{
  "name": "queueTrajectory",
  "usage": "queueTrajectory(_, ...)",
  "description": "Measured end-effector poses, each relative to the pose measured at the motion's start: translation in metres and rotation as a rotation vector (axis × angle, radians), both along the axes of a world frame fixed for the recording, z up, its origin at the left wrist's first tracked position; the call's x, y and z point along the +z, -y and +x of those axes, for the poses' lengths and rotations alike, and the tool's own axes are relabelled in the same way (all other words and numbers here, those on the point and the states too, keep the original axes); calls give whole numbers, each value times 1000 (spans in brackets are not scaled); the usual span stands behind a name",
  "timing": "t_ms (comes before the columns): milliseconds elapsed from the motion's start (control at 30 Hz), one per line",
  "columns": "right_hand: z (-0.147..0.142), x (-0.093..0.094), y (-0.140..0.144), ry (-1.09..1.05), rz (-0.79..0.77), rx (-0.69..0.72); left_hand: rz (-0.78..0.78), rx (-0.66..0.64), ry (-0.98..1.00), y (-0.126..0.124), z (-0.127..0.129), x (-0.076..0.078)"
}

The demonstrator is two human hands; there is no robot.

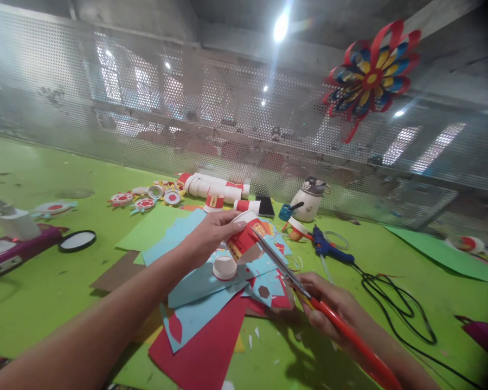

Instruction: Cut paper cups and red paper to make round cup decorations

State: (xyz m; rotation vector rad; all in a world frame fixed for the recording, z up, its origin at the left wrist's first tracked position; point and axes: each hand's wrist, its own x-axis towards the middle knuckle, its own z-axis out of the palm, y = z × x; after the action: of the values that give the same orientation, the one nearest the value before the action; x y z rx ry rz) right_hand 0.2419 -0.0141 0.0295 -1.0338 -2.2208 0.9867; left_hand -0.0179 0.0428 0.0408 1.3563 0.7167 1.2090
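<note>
My left hand (209,234) holds a red and white paper cup (245,238) tilted on its side above a pile of coloured paper. My right hand (331,309) grips red-handled scissors (284,268), whose blades point up and left and meet the cup's lower edge. A small white cup base (224,267) lies just under the held cup on light blue paper (203,292). A red sheet (205,352) lies nearest to me.
On the green table (57,292) lie a blue glue gun (327,247) with a black cord (394,303), a white kettle (309,199), a phone (265,206), stacked cups (211,187), paper flowers (144,203) and a purple device (12,252). A perforated metal screen (236,119) carries a paper flower (370,73).
</note>
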Motion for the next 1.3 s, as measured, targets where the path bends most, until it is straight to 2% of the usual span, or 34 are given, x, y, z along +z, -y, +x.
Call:
queueTrajectory(633, 4, -5, -7, 42, 14, 82, 7, -3, -10, -2, 1, -3)
queueTrajectory(933, -1, -1, 0, -14, -7, 22, -13, -27, 10, -1, 0, -4)
queueTrajectory(1300, 0, -1, -1, -59, -51, 42, -13, -17, 2, -1, 2, -4)
